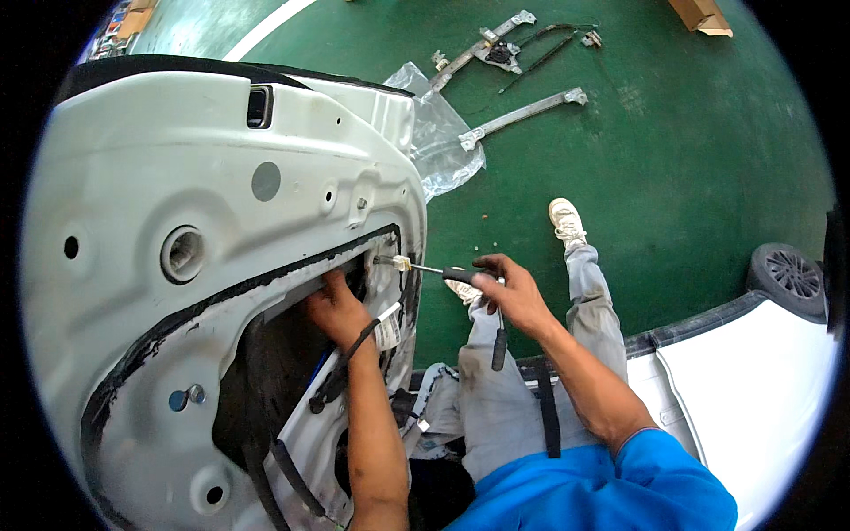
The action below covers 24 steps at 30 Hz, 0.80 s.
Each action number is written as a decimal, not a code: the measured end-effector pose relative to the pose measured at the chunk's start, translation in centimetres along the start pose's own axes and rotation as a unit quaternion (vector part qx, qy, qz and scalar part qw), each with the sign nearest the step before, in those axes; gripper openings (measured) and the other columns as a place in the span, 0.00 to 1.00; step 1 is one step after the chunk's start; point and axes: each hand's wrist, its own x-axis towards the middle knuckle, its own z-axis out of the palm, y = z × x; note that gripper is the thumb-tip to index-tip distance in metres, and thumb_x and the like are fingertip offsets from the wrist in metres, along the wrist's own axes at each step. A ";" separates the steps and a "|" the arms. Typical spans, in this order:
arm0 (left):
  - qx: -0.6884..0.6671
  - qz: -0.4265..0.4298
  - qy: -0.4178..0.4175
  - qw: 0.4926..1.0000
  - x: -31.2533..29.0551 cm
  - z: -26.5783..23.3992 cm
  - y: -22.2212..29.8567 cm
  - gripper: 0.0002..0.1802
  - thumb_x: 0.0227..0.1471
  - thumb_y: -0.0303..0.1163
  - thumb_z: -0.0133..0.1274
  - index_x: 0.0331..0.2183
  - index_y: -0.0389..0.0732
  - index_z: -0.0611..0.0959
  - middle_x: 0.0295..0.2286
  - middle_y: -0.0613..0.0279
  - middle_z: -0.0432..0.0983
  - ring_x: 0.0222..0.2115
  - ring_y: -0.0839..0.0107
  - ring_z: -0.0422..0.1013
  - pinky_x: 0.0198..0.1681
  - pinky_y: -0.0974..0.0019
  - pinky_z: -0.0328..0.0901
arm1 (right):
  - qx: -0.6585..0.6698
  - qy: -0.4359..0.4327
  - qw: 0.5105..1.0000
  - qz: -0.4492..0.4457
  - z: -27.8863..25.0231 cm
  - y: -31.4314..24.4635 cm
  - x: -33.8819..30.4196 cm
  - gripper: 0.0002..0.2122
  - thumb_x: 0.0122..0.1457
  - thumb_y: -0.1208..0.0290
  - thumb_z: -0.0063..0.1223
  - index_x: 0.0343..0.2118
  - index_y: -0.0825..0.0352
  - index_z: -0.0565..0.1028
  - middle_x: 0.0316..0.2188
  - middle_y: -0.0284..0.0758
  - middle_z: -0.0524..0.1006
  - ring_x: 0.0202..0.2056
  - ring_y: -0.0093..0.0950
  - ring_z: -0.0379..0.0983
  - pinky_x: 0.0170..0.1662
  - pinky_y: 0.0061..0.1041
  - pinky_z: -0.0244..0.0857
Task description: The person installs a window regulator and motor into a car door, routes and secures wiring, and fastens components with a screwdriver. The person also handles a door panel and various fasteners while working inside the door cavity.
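A white car door panel (124, 159) stands at my left with its inner side showing. My left hand (340, 310) reaches into the door's large dark opening (266, 376); its fingertips are hidden behind the edge. My right hand (515, 294) is closed around a hand tool (462, 276) with a slim metal shaft and a black grip. The shaft points left at a pale fitting (401, 263) by the opening's upper right corner. Below the palm hangs a black handle (498, 350) with a metal neck, perhaps part of the same tool. Black cables (332, 385) run past my left forearm.
Metal window regulator rails (522, 118) and a cable assembly (500, 55) lie on the green floor (682, 159), beside a clear plastic bag (434, 133). A white car body panel (753, 389) and a wheel (788, 273) are at the right. A cardboard box (701, 16) sits far off.
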 end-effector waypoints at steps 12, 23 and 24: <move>-0.029 0.024 0.038 0.999 -0.1 0.4 -0.5 0.29 0.58 0.45 0.55 0.40 0.22 0.79 0.38 0.41 0.80 0.42 0.55 0.75 0.48 0.57 0.66 | 0.288 -0.050 0.941 0.170 0.2 0.6 -0.2 0.17 0.62 0.69 0.56 0.50 0.73 0.70 0.33 0.37 0.77 0.28 0.23 0.74 0.32 0.22 0.71; 0.004 0.021 0.005 1.000 0.5 -0.2 -1.6 0.27 0.59 0.43 0.54 0.40 0.22 0.80 0.38 0.42 0.80 0.38 0.57 0.77 0.44 0.58 0.68 | -0.123 -0.126 0.984 -0.026 -2.3 2.5 0.1 0.22 0.59 0.69 0.59 0.54 0.69 0.68 0.36 0.40 0.79 0.35 0.29 0.78 0.43 0.31 0.74; 0.012 0.041 0.020 0.999 0.5 -0.1 -1.8 0.28 0.58 0.44 0.54 0.38 0.21 0.80 0.36 0.42 0.80 0.36 0.58 0.77 0.41 0.59 0.69 | -0.151 -0.128 0.980 -0.031 -2.6 2.5 0.3 0.22 0.59 0.68 0.59 0.54 0.68 0.68 0.36 0.41 0.79 0.35 0.30 0.78 0.43 0.31 0.74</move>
